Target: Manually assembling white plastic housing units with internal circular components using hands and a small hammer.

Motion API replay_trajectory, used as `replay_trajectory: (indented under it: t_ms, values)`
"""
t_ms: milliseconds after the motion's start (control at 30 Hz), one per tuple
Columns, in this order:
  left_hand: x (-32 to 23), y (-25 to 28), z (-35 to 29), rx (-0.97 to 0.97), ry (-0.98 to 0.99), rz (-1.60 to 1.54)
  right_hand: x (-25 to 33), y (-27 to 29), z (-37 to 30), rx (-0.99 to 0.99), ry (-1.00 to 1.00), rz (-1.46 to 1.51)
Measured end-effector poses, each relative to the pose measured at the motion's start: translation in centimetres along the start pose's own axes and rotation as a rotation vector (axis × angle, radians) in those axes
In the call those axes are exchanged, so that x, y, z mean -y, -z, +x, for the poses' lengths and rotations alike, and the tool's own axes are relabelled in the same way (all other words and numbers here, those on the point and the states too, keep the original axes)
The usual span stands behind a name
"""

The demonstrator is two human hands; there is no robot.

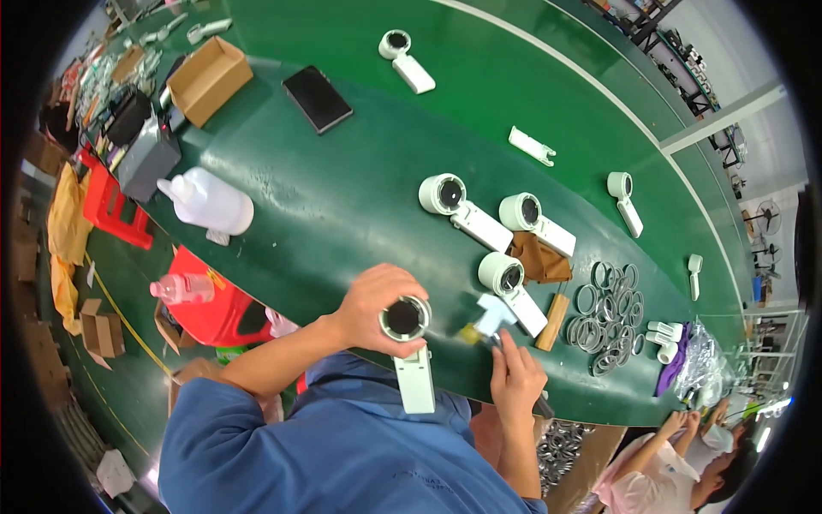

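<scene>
My left hand (377, 310) is wrapped round the round head of a white handheld fan (416, 377), whose dark centre faces up and whose flat handle points down toward my body. To its right, my right hand (519, 377) is closed on the dark handle of what looks like a small mallet (495, 315); its pale blue head with a yellow end is blurred. Just beyond lies another white fan (524, 310), with a second pair of fans (485, 228) (556, 236) farther off. A brown cloth (541, 259) and a wooden block (553, 322) rest beside them.
Many metal rings (610, 308) are heaped on the green table at right. More fans (414, 74) lie across the far belt. A black tablet (317, 99), cardboard box (231, 94) and white bottle (218, 201) stand at left. Other people (659, 480) sit at lower right.
</scene>
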State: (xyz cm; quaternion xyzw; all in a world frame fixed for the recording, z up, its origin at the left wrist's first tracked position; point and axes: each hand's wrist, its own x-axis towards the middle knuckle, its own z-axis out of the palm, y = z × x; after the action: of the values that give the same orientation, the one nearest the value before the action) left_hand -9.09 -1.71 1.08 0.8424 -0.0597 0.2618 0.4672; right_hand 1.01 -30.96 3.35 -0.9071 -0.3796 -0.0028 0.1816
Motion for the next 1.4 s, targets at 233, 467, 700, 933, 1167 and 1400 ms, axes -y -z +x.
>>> replay_trajectory:
  t_ms: [233,467,700,933,1167,1400]
  values:
    - [1.4,3.7,10.4,-0.195,0.120,-0.155,0.7,-3.7,2.0,-0.206,0.154,0.054]
    - [13.1,2.6,27.0,-0.489,0.271,0.156,1.3,-4.4,2.2,-0.261,0.122,0.065]
    - [25.9,-1.6,32.2,-0.465,0.311,0.718,1.2,-4.5,2.3,-0.268,0.111,0.085]
    - [25.4,10.6,31.6,-0.161,0.374,1.187,1.0,-4.2,2.4,-0.246,0.104,0.073]
    - [26.4,18.5,25.5,-0.367,0.640,0.621,0.7,-4.3,2.6,-0.267,0.109,0.101]
    - [13.4,12.7,21.3,-0.767,0.018,-0.117,0.9,-4.0,2.3,-0.246,0.094,0.131]
